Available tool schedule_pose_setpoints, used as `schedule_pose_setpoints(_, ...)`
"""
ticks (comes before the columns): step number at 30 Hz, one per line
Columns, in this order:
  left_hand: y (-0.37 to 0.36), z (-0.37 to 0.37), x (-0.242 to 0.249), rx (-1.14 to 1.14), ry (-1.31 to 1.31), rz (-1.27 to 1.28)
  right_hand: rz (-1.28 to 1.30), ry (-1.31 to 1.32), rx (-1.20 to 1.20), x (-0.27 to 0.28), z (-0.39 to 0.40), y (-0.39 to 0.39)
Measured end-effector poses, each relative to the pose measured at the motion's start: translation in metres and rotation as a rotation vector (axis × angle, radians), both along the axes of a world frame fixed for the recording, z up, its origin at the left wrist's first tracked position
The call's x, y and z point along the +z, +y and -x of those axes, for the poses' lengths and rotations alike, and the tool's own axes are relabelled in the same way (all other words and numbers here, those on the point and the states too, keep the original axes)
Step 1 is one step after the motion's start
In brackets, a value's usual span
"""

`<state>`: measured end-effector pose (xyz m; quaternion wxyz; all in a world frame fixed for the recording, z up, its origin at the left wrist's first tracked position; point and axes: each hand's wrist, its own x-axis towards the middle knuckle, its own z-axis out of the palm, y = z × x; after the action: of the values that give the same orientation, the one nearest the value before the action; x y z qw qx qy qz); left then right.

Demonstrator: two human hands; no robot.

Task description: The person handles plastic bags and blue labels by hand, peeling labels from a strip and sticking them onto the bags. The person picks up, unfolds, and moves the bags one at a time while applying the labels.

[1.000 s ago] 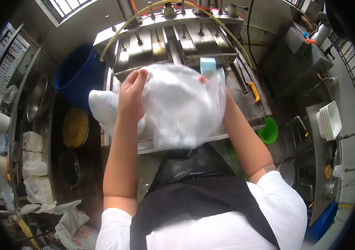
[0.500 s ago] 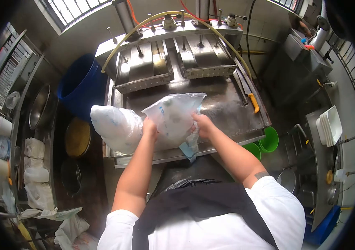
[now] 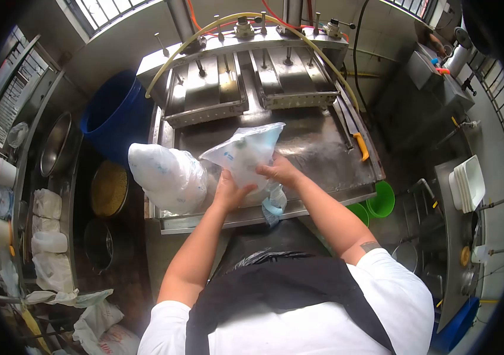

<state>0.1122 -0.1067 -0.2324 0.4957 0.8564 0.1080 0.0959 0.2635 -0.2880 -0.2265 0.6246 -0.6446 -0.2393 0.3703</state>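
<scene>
Clear plastic bag (image 3: 245,152) between two hands over the near middle of the metal table (image 3: 323,139).
The right hand (image 3: 280,170) pinches the bag's right side, thumb in front; the left hand (image 3: 230,190) touches its near left side, thumb spread, though whether it grips cannot be told. A bulging wrapped bundle (image 3: 169,177) stands just left; a yellow-handled knife (image 3: 358,142) lies far right.
</scene>
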Motion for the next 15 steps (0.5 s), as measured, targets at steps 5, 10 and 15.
schedule_pose_setpoints(5,0.019,-0.014,-0.02,0.048,0.019,-0.172,0.011,-0.022,-0.038,-0.018,0.0,0.001)
schedule_pose_setpoints(10,0.03,0.006,-0.044,0.169,-0.087,-0.412,0.055,-0.052,-0.177,0.009,0.017,-0.03)
schedule_pose_setpoints(15,-0.008,0.062,-0.007,0.321,0.073,0.063,-0.186,0.187,-0.118,0.042,0.058,-0.082)
